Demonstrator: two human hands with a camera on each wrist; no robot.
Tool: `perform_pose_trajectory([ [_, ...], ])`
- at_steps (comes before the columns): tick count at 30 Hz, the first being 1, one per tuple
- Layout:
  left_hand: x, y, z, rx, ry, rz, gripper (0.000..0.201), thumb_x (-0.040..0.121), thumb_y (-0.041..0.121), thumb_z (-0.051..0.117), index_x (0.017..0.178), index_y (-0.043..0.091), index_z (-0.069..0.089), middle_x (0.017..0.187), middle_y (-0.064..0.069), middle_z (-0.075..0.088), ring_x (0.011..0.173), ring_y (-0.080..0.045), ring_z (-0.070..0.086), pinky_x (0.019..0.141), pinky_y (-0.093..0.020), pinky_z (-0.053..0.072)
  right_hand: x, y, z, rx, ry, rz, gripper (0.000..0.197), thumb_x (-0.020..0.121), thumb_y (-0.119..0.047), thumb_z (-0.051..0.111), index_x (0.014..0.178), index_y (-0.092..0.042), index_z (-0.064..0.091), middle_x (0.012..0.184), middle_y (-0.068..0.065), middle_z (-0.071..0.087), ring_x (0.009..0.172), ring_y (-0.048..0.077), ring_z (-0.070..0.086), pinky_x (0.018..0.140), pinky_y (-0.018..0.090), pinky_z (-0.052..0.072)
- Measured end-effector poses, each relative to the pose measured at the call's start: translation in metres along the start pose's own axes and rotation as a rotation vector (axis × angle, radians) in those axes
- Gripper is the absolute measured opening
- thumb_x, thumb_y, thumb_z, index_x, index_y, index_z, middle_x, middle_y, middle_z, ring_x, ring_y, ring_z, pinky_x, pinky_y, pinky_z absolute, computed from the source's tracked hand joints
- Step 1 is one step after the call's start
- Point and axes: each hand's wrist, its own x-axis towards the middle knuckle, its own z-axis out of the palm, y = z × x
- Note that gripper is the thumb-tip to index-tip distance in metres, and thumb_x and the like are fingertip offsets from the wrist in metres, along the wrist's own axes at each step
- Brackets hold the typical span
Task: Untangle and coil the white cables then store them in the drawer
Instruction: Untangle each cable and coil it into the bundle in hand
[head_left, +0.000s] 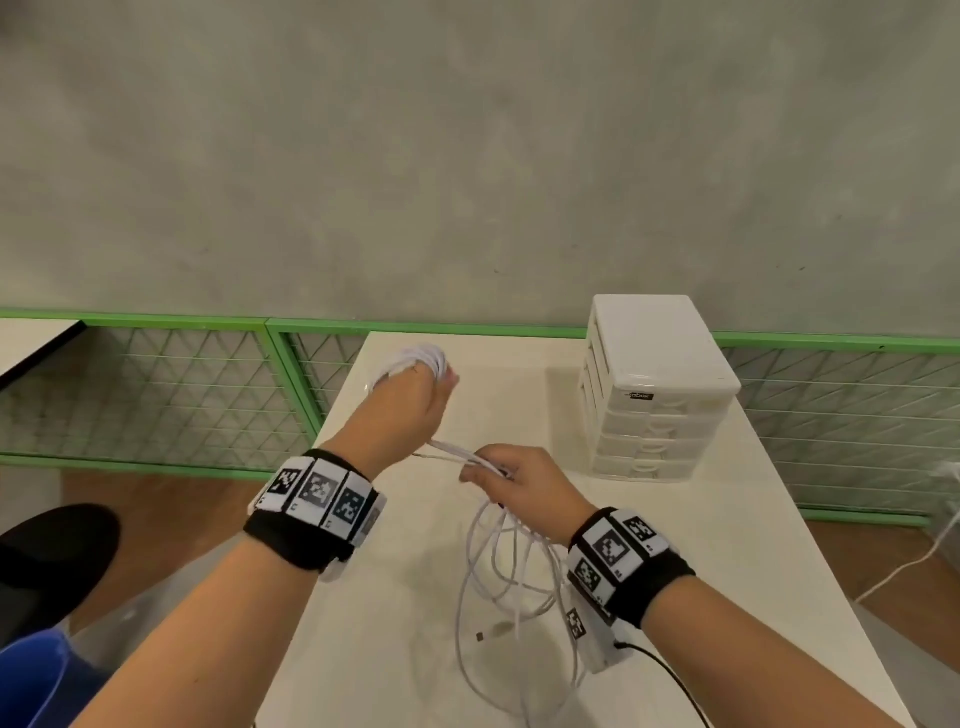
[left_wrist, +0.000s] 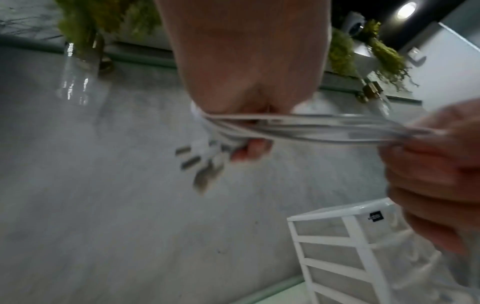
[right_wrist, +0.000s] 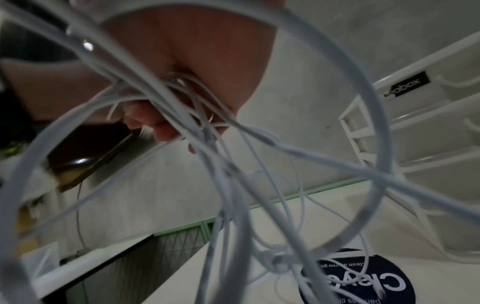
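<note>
My left hand (head_left: 415, 395) is raised over the table's far left part, with several turns of white cable (head_left: 421, 358) wound round its fingers; in the left wrist view the fingers (left_wrist: 249, 148) curl over the strands and metal plug ends (left_wrist: 192, 162) stick out. Taut strands (head_left: 457, 452) run from it to my right hand (head_left: 514, 483), which grips them. Below the right hand a loose tangle of white cables (head_left: 509, 582) hangs to the table (head_left: 395, 649). The white drawer unit (head_left: 654, 384) stands at the far right, its drawers closed.
A green wire-mesh fence (head_left: 156, 395) runs behind the table. A black chair seat (head_left: 47, 561) and a blue object (head_left: 36, 675) are at lower left. A dark round sticker (right_wrist: 355, 277) lies on the table. A white cord (head_left: 914, 561) trails on the floor at right.
</note>
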Motion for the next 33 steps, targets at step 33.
perform_pose_trajectory([
  [33, -0.015, -0.023, -0.009, -0.310, 0.158, -0.377, 0.053, 0.091, 0.036, 0.058, 0.076, -0.015, 0.054, 0.066, -0.016, 0.047, 0.057, -0.023, 0.041, 0.055, -0.033, 0.033, -0.050, 0.118, -0.057, -0.529, 0.132, 0.546, 0.018, 0.091, -0.020, 0.051, 0.096, -0.027, 0.066, 0.088, 0.002, 0.071, 0.082, 0.018, 0.067, 0.077, 0.032, 0.052],
])
